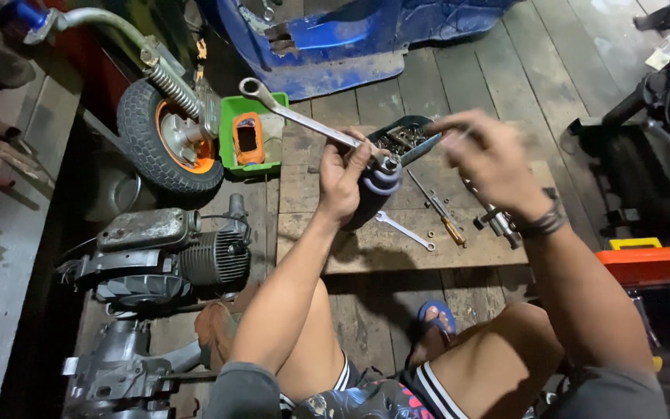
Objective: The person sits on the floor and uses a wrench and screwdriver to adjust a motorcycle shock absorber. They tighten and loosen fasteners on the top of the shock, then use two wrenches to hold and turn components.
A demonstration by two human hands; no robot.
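Your left hand (344,177) is raised over the low wooden desk (366,248), grip clamped on a dark ribbed cylindrical part (374,194); a long silver combination wrench (300,118) sits on its top end. Your right hand (490,159) hovers beside it, blurred; its grip I cannot tell.

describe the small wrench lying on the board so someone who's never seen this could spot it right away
Start at the low wooden board in front of the seated person. Just below the left hand, which grips a dark cylindrical part, lies a small silver wrench. Unlike the long silver spanner raised above, it lies flat and is shorter, left of a yellow-handled screwdriver.
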